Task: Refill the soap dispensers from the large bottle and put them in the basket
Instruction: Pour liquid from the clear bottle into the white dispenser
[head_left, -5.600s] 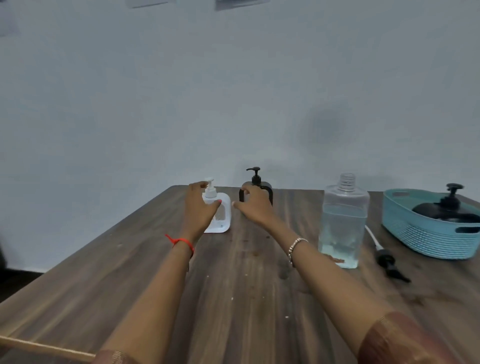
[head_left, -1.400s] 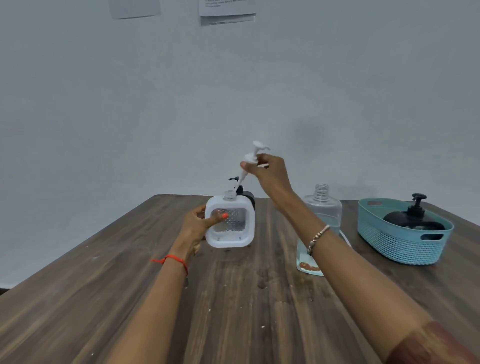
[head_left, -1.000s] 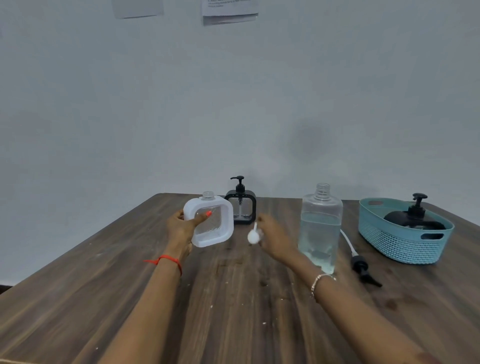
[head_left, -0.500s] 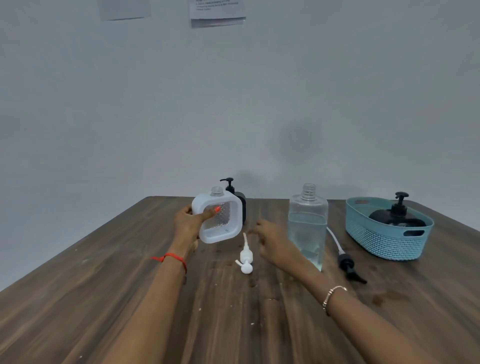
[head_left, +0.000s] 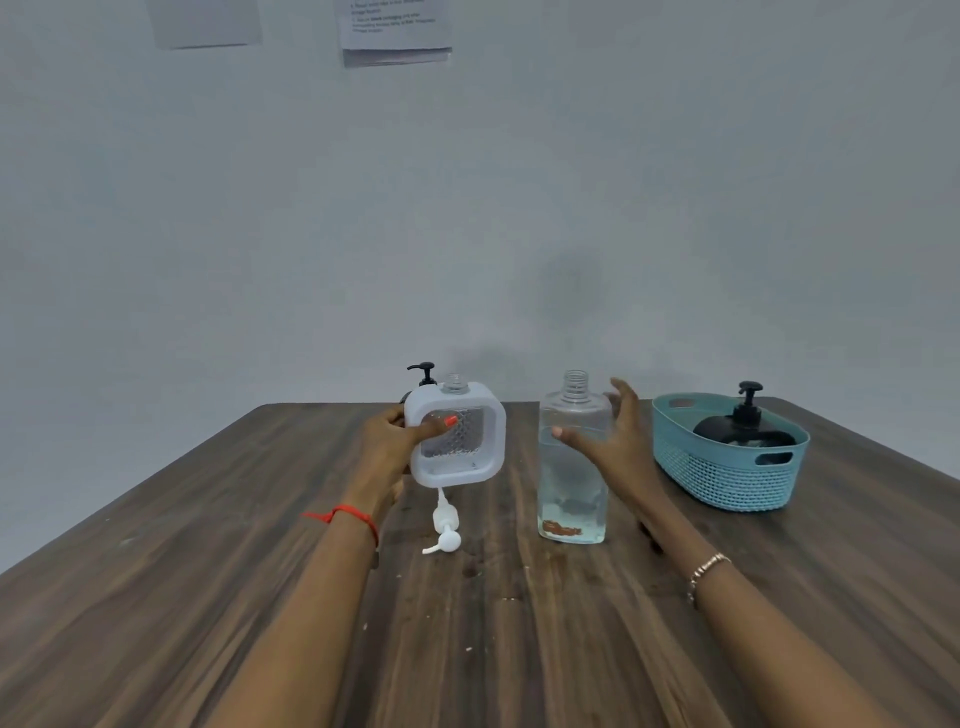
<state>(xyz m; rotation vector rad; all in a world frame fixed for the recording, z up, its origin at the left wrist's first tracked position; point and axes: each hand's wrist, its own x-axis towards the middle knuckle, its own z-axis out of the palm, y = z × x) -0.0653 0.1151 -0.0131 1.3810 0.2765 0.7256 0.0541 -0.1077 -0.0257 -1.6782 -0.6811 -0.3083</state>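
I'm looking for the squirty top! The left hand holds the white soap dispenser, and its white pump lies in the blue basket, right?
Not quite. The left hand does hold the white soap dispenser, but the white pump lies on the wooden table just in front of it, not in the blue basket. The head view shows this.

Plain office-like room: wooden table (head_left: 208, 597), bare grey wall (head_left: 675, 208), printed notices (head_left: 395, 31) taped up

A plain, pale grey wall (head_left: 467, 208) stands behind a dark wood-grain table (head_left: 156, 597) in even light. Two sheets of paper (head_left: 205, 23) hang high on the wall, the right one bearing small, unreadable print.
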